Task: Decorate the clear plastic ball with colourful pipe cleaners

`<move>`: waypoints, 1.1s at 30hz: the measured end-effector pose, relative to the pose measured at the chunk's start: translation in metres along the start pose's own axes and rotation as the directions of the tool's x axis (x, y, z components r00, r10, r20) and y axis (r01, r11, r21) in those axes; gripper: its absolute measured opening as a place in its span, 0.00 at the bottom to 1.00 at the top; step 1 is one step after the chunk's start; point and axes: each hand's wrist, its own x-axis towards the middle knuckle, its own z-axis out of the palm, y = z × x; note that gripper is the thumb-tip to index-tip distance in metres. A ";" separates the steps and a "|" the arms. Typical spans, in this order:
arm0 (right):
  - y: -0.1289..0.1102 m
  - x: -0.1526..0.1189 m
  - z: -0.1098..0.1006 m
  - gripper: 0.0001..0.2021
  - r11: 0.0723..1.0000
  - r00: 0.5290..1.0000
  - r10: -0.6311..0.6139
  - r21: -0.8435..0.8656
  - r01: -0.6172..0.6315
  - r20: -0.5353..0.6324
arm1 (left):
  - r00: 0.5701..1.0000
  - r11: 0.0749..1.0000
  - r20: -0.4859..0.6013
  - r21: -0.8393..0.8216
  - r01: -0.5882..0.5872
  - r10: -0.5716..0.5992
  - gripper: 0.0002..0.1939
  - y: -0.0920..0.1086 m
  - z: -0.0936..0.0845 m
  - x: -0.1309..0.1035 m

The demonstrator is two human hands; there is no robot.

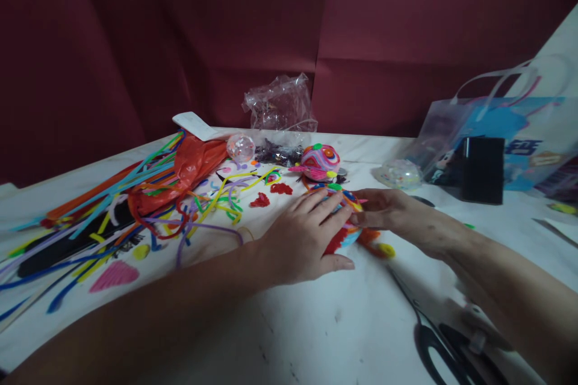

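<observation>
A round ball covered in coloured pipe cleaners (347, 239) sits on the table between my hands. My left hand (300, 237) lies over its near left side, fingers curved across the top and thumb low in front. From the right, my right hand (383, 209) holds its side, fingertips partly hidden behind it. Just behind stands a similar pink and striped ball (320, 159) with a green top. An orange and yellow piece (383, 248) lies by the right hand's underside. Scissors (422, 313) with black handles rest on the table below my right forearm.
Loose pipe cleaners (112, 198) and a red plastic bag (198, 162) spread over the left. Clear domes (241, 148) and a crumpled clear bag (282, 105) stand at the back. On the right are a black box (483, 169) and a translucent carrier bag (533, 132).
</observation>
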 end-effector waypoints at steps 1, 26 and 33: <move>0.000 0.000 0.000 0.28 1.000 1.000 0.002 0.000 -0.002 0.003 | 1.000 1.000 0.003 -0.011 0.003 -0.003 0.37 0.000 0.000 0.000; -0.002 0.002 -0.001 0.28 0.997 0.999 0.029 -0.074 -0.028 0.014 | 0.998 0.999 0.064 -0.038 0.005 -0.002 0.39 -0.009 0.004 0.001; -0.002 0.007 -0.004 0.24 0.988 0.998 0.048 -0.145 -0.052 -0.030 | 0.998 0.994 0.068 -0.106 0.012 -0.005 0.42 -0.019 0.006 0.001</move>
